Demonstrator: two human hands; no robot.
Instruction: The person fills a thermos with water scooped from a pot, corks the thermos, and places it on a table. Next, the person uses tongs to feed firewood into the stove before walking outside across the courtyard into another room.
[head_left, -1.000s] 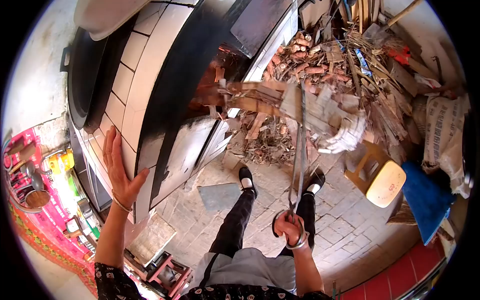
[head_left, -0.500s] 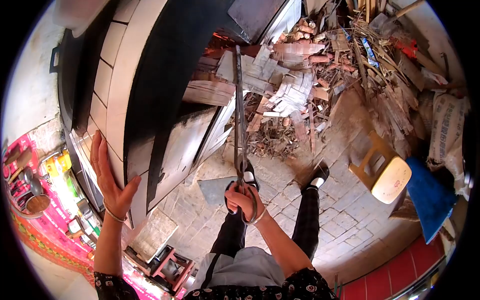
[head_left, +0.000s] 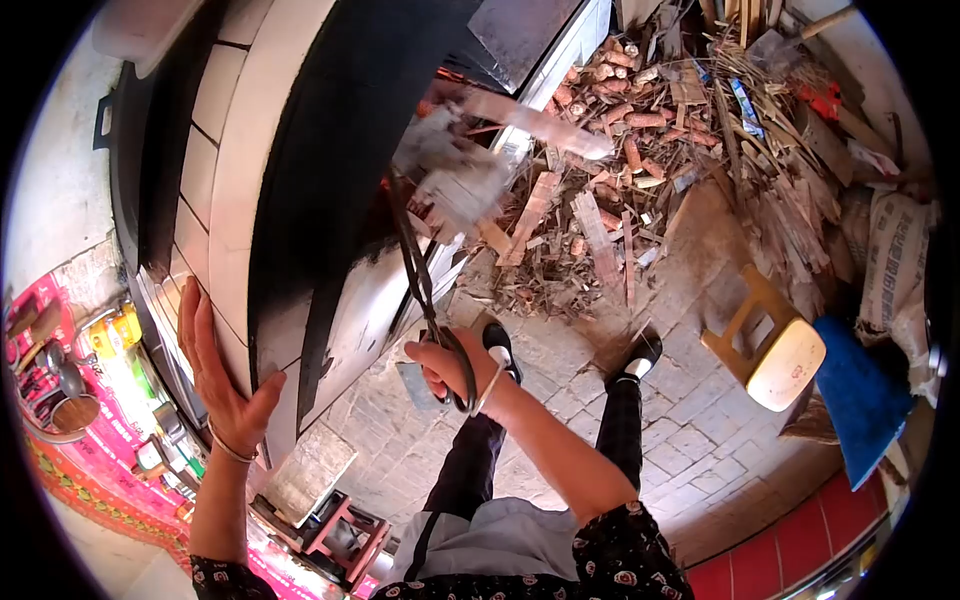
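1. Left hand (head_left: 222,390): palm down near the stove's near corner, fingers stretched along the tiles, thumb spread wide toward the outer edge. Holds nothing.
2. Right hand (head_left: 455,370): closed around the looped handles of dark metal tongs (head_left: 418,265), out in front of the stove's front edge. Wrist bangle worn.
3. Tongs slant up and left from the fist; far end at the stove mouth, by the wood scraps (head_left: 460,180). Blur there; cannot tell whether the tips pinch any.
4. Wood scraps bunched at the mouth, pale and greyish, smeared by motion. A long slat (head_left: 545,125) juts from the mouth past the stove's front edge, its outer end over the fuel pile.
5. Stove (head_left: 235,180): pale tiles on top, broad black band along the front edge. Orange glow (head_left: 455,75) inside the mouth, under a dark metal plate (head_left: 520,40).
6. Fuel pile (head_left: 640,150) on the floor beside the stove: corncobs, sticks, split boards. Its near edge lies just beyond the shoes (head_left: 648,355).
7. Right side of the paved floor (head_left: 690,440): yellow stool (head_left: 785,365), tipped over; blue object (head_left: 865,400) just beside it; printed sack (head_left: 895,260) farther up.
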